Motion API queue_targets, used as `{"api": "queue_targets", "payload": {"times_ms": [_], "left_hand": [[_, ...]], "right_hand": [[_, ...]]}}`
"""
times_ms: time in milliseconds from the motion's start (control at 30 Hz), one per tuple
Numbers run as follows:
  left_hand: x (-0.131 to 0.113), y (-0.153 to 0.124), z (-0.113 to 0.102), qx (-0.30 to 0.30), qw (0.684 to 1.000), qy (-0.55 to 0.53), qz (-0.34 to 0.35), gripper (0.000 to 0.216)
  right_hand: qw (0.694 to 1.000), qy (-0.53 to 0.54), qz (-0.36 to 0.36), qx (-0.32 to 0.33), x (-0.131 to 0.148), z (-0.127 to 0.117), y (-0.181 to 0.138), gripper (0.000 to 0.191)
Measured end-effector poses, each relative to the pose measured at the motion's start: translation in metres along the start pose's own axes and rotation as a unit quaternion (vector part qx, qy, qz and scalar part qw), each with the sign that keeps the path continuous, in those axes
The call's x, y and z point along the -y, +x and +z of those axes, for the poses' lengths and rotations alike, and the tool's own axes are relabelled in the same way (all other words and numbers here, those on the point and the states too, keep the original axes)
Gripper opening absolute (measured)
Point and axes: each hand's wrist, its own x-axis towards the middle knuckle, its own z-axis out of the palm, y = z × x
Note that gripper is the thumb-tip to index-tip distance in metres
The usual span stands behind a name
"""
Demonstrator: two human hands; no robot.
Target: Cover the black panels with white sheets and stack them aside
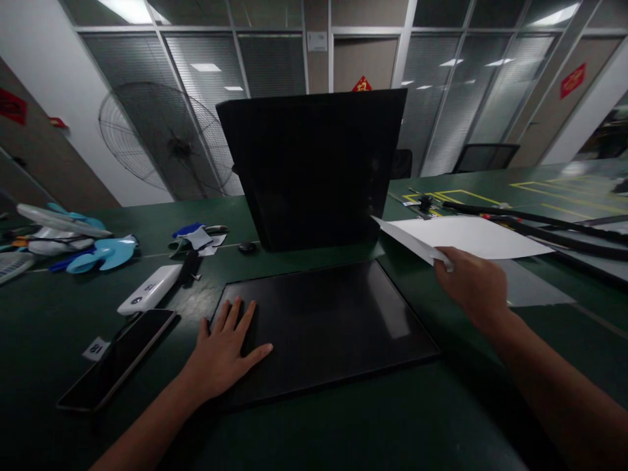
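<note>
My left hand [220, 356] lies flat with its fingers spread on the left side of a dark, glossy flat panel [324, 333]. The panel rests on the green table and reflects a light patch near its right edge. To the right, my right hand [468, 281] is closed on the near edge of a thin white sheet [409, 241], its edge tilted up off the table. Behind that hand spreads a white surface [475, 234]; I cannot tell whether it is part of the same sheet. A large black screen [318, 170] stands upright just beyond the panel.
At left lie a phone [120, 360], a white power bank [150, 289] and a light-blue fan blade [105, 254] among clutter. A small black mouse-like object [247, 247] sits by the screen. Black cables [540, 222] run along the right side. A translucent sheet [534, 284] lies beside my right hand.
</note>
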Motion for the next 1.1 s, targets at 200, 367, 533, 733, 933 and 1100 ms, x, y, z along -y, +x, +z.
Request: {"api": "queue_targets", "payload": {"times_ms": [200,367,533,733,933,1100], "left_hand": [[-0.007,0.007,0.0,-0.038,0.999,-0.038,-0.004,0.09],[0.003,0.006,-0.01,-0.071,0.99,-0.121,0.011,0.069],[0.019,0.002,-0.016,-0.054,0.991,-0.118,0.033,0.079],[0.031,0.002,-0.021,-0.01,0.993,-0.101,0.052,0.059],[0.027,0.002,-0.026,-0.004,0.995,-0.092,0.04,0.062],[0.022,0.002,-0.028,0.003,0.997,-0.08,0.02,0.068]], "right_hand": [[0.954,0.075,-0.261,0.123,0.106,-0.023,-0.064,0.039],[0.865,0.183,-0.396,0.25,0.169,-0.024,-0.116,0.063],[0.807,0.281,-0.427,0.297,0.202,-0.036,-0.127,0.082],[0.903,0.246,-0.308,0.173,0.162,-0.024,-0.05,0.071],[0.983,0.134,-0.056,0.11,0.032,0.049,0.035,0.075],[0.982,0.076,0.08,0.157,-0.027,0.097,0.05,0.082]]}}
